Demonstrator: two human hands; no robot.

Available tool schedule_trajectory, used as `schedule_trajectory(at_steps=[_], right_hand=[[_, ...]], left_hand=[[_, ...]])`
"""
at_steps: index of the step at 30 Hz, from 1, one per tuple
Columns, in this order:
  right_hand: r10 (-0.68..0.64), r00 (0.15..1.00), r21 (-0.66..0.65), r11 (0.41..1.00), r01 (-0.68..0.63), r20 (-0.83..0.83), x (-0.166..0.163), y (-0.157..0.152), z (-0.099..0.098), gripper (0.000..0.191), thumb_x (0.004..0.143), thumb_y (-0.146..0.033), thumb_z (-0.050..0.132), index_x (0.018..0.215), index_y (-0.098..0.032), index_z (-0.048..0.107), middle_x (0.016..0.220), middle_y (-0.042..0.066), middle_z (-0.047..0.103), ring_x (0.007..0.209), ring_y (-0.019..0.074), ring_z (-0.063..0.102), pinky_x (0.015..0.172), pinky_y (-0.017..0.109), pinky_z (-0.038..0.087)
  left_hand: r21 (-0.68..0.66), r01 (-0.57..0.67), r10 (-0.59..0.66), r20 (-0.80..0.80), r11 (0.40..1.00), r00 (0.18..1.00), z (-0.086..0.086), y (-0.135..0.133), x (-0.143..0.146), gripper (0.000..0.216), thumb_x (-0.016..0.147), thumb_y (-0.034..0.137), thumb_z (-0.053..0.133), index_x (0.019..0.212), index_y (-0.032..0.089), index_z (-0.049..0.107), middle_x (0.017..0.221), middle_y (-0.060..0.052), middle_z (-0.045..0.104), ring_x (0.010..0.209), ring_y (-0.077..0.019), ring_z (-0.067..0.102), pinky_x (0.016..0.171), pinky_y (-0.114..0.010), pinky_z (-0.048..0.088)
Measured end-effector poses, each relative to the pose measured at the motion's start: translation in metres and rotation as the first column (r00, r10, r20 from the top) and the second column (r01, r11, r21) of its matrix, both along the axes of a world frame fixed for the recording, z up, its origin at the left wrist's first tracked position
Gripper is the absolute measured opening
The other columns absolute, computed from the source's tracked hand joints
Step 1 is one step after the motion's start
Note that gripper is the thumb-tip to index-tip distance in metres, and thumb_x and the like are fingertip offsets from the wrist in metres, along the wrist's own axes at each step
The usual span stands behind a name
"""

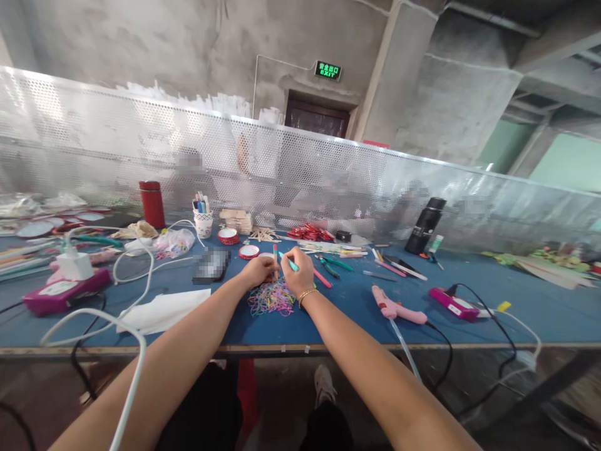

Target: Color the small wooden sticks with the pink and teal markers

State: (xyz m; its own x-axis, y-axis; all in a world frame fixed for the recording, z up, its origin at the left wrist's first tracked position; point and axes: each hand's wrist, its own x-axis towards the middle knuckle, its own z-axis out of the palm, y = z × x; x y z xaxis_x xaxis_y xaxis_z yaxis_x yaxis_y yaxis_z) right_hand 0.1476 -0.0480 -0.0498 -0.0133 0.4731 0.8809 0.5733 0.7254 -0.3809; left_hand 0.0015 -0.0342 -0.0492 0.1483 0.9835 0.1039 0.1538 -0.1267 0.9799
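Note:
My left hand [260,271] is closed, its fingers pinching a thin upright stick [275,254] with a reddish upper part. Just to the right, my right hand [300,270] grips a turquoise pen [293,265], its tip close to the stick. Beneath both hands lies a loose heap of colourful thin bands [271,299] on the blue tabletop [350,319]. Behind my left hand sits a round red-rimmed lid [248,252]. My fingers partly cover the lower end of the stick.
A pink glue gun [397,308] and a purple power strip [454,304] lie on the right; another purple strip [66,293] sits left among white cables. Pliers [328,265], a black bottle [425,227], a red bottle [153,205] and a pen cup [203,223] stand or lie farther back.

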Motion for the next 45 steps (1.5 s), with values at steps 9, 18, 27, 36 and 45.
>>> schedule_trajectory(at_steps=[9,18,27,36,45], right_hand=[[0.017,1.0,-0.002,1.0,-0.017,-0.004,0.0,0.0011,-0.0001,0.013,0.086,-0.023,0.052,0.074,-0.022,0.048,0.068,-0.001,0.056,0.069,0.0162,0.053,0.071,0.028,0.039],[0.011,1.0,-0.025,1.0,-0.011,0.0,-0.0006,-0.0012,0.0016,0.013,0.086,-0.023,0.051,0.073,-0.023,0.048,0.069,-0.001,0.056,0.07,0.0165,0.053,0.072,0.028,0.04],[0.016,1.0,-0.04,0.999,-0.015,0.024,-0.0005,-0.0013,0.002,0.014,0.087,-0.024,0.05,0.074,-0.023,0.047,0.07,-0.001,0.057,0.071,0.0166,0.053,0.071,0.028,0.041],[0.055,0.997,-0.031,0.998,-0.054,0.061,-0.0024,0.0005,-0.0003,0.012,0.088,-0.023,0.052,0.076,-0.023,0.049,0.073,0.0,0.058,0.074,0.0167,0.054,0.072,0.028,0.041],[0.055,0.998,-0.013,0.998,-0.054,0.021,-0.0001,-0.0025,0.0018,0.014,0.088,-0.023,0.05,0.075,-0.023,0.049,0.072,0.0,0.058,0.074,0.0168,0.054,0.073,0.028,0.041]], left_hand=[[-0.015,-0.002,0.002,0.015,1.0,1.0,0.0004,-0.0004,0.0008,0.031,0.066,0.031,0.079,0.06,0.016,0.052,0.051,0.004,0.058,0.046,-0.0081,0.056,0.049,-0.018,0.046],[-0.009,-0.007,0.007,-0.005,1.0,1.0,-0.0002,0.0008,0.0002,0.034,0.067,0.033,0.079,0.06,0.016,0.05,0.05,0.005,0.057,0.047,-0.0075,0.057,0.049,-0.017,0.045],[0.02,0.008,-0.008,0.008,1.0,1.0,-0.0033,0.0024,-0.0005,0.033,0.067,0.033,0.078,0.06,0.015,0.051,0.05,0.005,0.055,0.046,-0.0076,0.054,0.049,-0.018,0.045],[0.027,0.006,-0.006,-0.002,1.0,1.0,-0.0037,0.0025,0.0003,0.03,0.066,0.034,0.078,0.065,0.015,0.055,0.052,0.005,0.056,0.046,-0.0077,0.054,0.05,-0.019,0.044],[0.023,0.012,-0.011,-0.027,1.0,1.0,-0.0011,0.0008,-0.0002,0.033,0.063,0.034,0.08,0.062,0.016,0.053,0.05,0.005,0.056,0.046,-0.0079,0.055,0.049,-0.019,0.046]])
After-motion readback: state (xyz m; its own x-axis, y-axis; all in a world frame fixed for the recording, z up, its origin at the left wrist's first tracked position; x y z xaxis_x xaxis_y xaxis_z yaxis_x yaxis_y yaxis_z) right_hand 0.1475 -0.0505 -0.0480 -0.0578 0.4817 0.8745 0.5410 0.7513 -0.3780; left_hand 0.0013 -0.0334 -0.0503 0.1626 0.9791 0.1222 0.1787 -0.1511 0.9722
